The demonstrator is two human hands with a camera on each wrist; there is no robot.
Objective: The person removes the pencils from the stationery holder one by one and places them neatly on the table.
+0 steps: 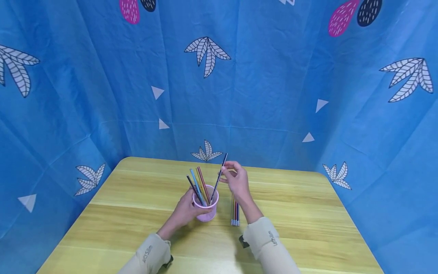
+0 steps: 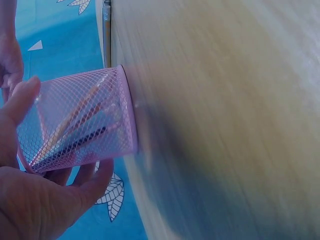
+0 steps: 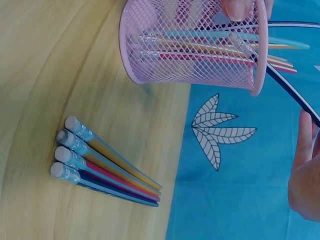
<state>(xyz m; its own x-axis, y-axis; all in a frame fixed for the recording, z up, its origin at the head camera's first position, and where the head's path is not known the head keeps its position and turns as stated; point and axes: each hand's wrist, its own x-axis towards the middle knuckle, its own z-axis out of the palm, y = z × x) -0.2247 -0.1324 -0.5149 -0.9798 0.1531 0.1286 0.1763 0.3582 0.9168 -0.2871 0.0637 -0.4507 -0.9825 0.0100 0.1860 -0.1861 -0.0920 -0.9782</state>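
A pink mesh pencil cup (image 1: pixel 206 217) stands on the table, with my left hand (image 1: pixel 186 210) wrapped around its side. Inside it lean several pencils, among them a light blue pencil (image 1: pixel 195 180) and a red pencil (image 1: pixel 201 177). My right hand (image 1: pixel 237 183) pinches a dark striped pencil (image 1: pixel 217 183) above the cup's right side, point up. In the right wrist view, that pencil's eraser end is inside the rim of the cup (image 3: pixel 200 67). The left wrist view shows the thumb and fingers of my left hand (image 2: pixel 45 200) on opposite sides of the mesh.
Several more pencils (image 3: pixel 107 160) lie side by side on the wooden table (image 1: pixel 308 228), right of the cup, with their eraser ends toward me. A blue patterned curtain (image 1: pixel 260 95) hangs behind the table and along both sides.
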